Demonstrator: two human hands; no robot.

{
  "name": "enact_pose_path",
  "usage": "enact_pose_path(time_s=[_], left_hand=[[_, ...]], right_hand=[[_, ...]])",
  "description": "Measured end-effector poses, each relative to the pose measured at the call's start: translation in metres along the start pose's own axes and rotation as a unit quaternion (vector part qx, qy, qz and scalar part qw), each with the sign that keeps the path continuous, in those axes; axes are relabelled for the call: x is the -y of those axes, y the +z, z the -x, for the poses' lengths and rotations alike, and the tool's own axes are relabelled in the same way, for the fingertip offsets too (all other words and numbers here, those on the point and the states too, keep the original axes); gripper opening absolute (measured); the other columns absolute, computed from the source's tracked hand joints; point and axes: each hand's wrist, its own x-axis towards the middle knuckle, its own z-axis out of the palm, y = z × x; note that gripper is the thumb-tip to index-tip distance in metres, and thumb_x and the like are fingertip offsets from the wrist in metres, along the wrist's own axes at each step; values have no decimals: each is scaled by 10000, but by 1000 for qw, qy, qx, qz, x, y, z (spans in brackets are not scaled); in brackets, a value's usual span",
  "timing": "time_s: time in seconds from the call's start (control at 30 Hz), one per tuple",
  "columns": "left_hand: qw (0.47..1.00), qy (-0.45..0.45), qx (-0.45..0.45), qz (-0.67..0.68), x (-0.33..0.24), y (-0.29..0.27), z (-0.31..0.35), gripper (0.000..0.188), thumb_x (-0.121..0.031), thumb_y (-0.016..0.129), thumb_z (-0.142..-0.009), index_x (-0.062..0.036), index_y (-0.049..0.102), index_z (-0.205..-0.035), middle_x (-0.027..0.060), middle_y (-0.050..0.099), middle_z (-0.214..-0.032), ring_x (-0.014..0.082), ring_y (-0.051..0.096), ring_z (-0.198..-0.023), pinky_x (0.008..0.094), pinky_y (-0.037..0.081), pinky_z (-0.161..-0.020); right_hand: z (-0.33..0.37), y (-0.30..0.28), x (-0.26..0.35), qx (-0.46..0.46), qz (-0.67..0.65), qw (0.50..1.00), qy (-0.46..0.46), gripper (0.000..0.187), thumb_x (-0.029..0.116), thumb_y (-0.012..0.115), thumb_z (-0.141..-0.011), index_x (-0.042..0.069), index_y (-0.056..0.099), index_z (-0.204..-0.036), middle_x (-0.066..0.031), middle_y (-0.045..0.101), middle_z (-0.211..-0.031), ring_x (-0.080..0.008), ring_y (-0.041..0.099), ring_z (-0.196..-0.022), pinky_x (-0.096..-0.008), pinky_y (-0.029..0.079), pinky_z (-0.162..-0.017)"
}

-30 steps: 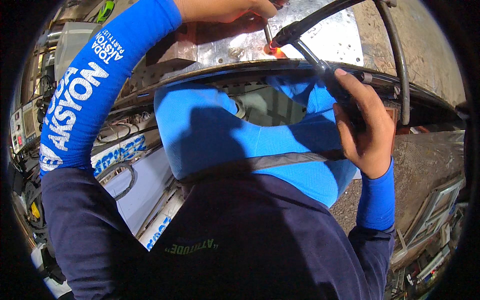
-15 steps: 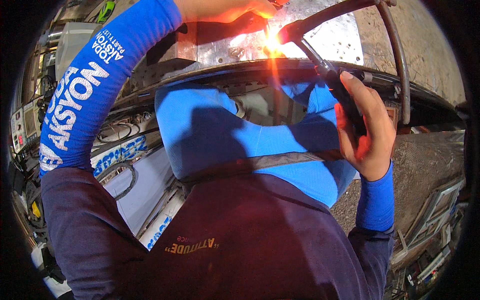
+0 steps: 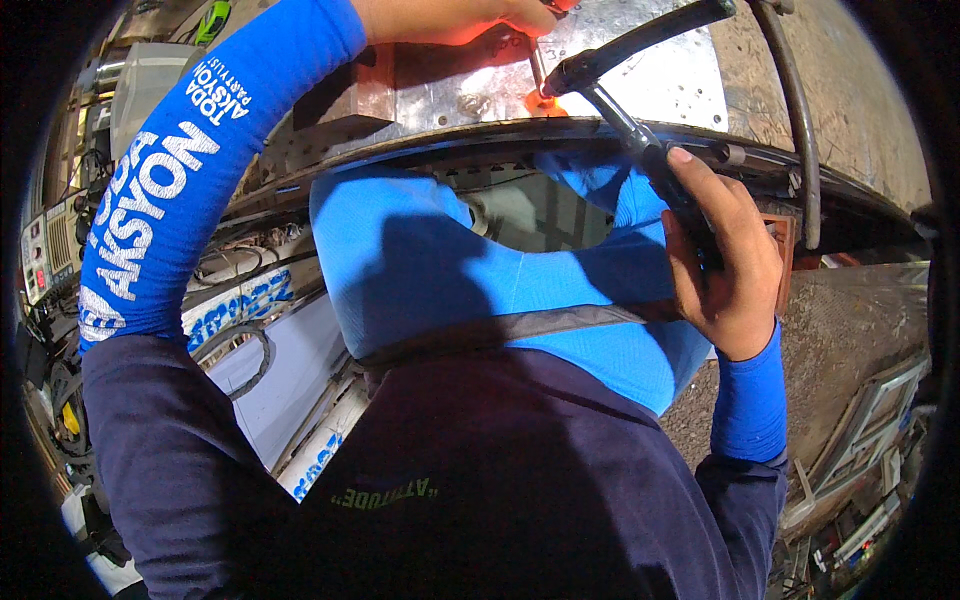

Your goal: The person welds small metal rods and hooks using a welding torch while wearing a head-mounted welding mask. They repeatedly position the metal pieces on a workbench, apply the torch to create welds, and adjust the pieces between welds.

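A black-handled welding torch (image 3: 620, 125) is wrapped in my right hand (image 3: 735, 265), with its head angled toward the metal plate (image 3: 670, 80). Close to the torch head, a small piece of metal glows orange (image 3: 547, 104) at the plate's near edge. A thin rod (image 3: 537, 62) stretches from near my left hand (image 3: 490, 18) down to that glow. My left hand reaches in at the top edge, its fingers closed and tinted red; part of it is cut off, so what it grips is unclear.
A dark metal block (image 3: 350, 95) sits on the plate's left side. At right, a bent pipe (image 3: 795, 120) hangs past the bench edge. A control box (image 3: 50, 250) and cables (image 3: 230, 265) are at left; metal frames (image 3: 870, 420) lie on the ground at lower right.
The bright white arc at the torch head has gone out, leaving an orange glow, and the red light on my shirt has faded. My hands stay in nearly the same place.
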Motion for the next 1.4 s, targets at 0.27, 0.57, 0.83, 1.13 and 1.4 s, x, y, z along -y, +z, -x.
enact_pose_path(time_s=[0.27, 0.57, 0.83, 1.13, 1.4], left_hand=[[999, -39, -27, 3, -4, 7, 2, 149, -268, 682, -902, -144, 761, -923, 61, 669, -1146, 316, 554, -1183, 484, 406, -1092], [999, 2, -27, -21, 1, 8, 2, 71, -179, 740, -777, -128, 757, -823, 53, 686, -1108, 307, 582, -1132, 477, 430, -1055], [1000, -4, -18, 11, -1, 1, 4, 69, -162, 751, -754, -117, 735, -803, 56, 686, -1094, 315, 580, -1114, 476, 440, -1027], [1000, -13, -19, 19, 2, -2, 5, 73, -185, 753, -768, -124, 733, -802, 69, 683, -1081, 334, 578, -1102, 486, 458, -1003], [999, -45, 12, 24, 3, -8, 9, 83, -196, 750, -818, -149, 750, -887, 66, 651, -1035, 309, 588, -1025, 469, 452, -971]], right_hand=[[3, -1, 4, 35, -2, 999, 32, 764, -225, 645, -795, 78, 603, -1495, -164, 704, -1222, -202, 685, -848, -299, 561, -729], [0, 11, 2, -62, -10, 998, -19, 643, -143, 728, -826, 66, 637, -1427, -176, 714, -1091, -307, 698, -839, -371, 567, -706], [8, 2, -1, -45, 4, 999, 5, 605, -158, 695, -886, -33, 569, -1465, -209, 658, -1427, -282, 663, -1309, -374, 490, -1128], [18, 7, -6, -166, -43, 982, 74, 531, -55, 707, -943, -47, 571, -1456, -194, 628, -1467, -268, 622, -1331, -367, 460, -1141], [50, -4, -10, -299, -133, 915, 236, 628, -24, 731, -954, -33, 489, -1534, -170, 571, -1520, -211, 621, -1261, -336, 490, -1077]])
